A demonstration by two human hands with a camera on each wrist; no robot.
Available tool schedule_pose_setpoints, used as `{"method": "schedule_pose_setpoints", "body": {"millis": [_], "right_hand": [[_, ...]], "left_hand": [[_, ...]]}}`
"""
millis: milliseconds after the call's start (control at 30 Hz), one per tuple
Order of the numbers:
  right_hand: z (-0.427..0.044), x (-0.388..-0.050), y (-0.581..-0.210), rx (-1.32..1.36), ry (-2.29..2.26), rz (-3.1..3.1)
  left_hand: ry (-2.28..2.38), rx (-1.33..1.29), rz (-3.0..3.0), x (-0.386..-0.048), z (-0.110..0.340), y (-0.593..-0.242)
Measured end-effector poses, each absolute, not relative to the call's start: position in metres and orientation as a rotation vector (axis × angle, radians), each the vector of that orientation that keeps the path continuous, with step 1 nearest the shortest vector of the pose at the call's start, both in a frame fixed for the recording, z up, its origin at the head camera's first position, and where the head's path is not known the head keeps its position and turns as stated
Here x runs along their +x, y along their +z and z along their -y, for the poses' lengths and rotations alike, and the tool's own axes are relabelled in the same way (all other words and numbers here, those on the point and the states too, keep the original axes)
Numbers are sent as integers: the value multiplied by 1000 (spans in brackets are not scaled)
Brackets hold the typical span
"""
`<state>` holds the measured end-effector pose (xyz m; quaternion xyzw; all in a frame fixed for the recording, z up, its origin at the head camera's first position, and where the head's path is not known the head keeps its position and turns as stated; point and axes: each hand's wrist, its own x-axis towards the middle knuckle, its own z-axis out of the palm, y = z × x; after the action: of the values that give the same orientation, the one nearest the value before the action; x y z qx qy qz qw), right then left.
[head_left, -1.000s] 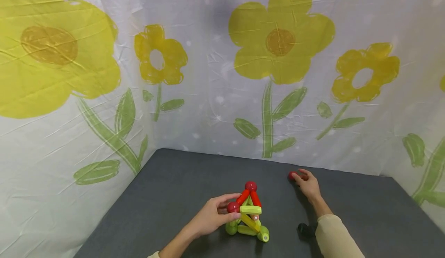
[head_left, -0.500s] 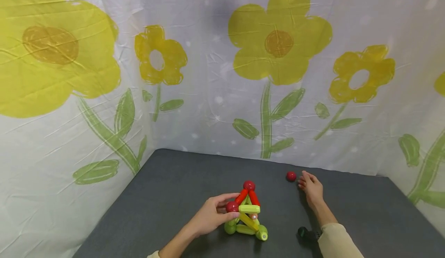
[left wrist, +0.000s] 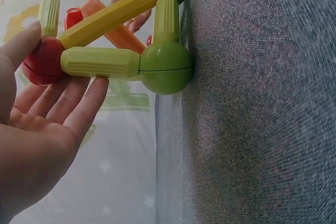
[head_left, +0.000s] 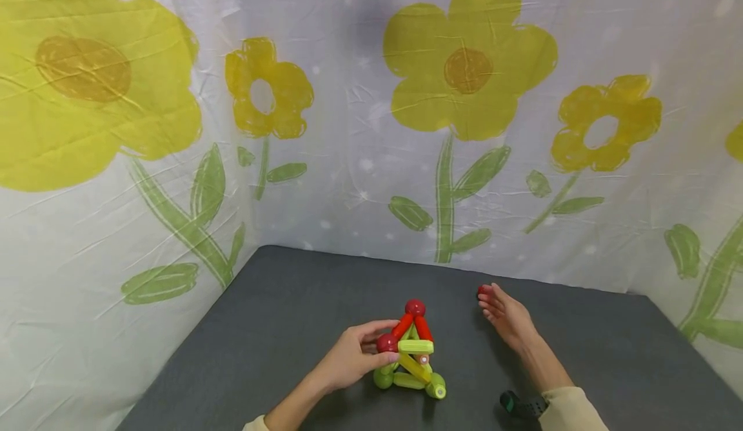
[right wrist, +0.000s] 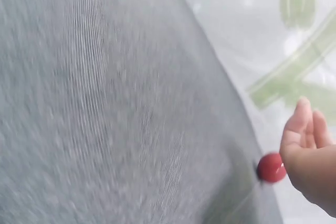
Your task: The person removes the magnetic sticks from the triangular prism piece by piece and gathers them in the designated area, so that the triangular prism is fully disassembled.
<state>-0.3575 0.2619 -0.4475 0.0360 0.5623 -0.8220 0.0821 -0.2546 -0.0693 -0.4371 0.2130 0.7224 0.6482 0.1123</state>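
On the dark table stands a frame of magnetic rods and balls (head_left: 413,366), with green balls at its base and red rods rising to a top red ball (head_left: 415,308). My left hand (head_left: 345,361) pinches a red corner ball (left wrist: 44,60) on the frame's left side between thumb and fingers. Green and yellow rods run from that ball to green balls (left wrist: 167,68) touching the table. Farther back on the right, a loose red ball (right wrist: 271,167) lies on the table. My right hand (head_left: 509,320) hovers beside it, fingers loosely extended, holding nothing, and partly covers it in the head view.
A white curtain (head_left: 342,179) printed with yellow flowers hangs behind the table and along its sides. The grey-black table (head_left: 302,289) ends at this curtain. A small black device (head_left: 511,402) is by the right wrist.
My right hand has let go of the loose red ball, drawn off to the right, then come back leftward beside it. My left hand keeps its hold on the frame's corner ball.
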Motion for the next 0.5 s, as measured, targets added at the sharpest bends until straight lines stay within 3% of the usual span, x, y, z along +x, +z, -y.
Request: {"method": "schedule_pose_setpoints", "body": {"millis": [500], "right_hand": [[-226,-332,-433,-194,-2092,-1649]], "left_hand": [[1888,625,-2148,-254,69,-436]]}}
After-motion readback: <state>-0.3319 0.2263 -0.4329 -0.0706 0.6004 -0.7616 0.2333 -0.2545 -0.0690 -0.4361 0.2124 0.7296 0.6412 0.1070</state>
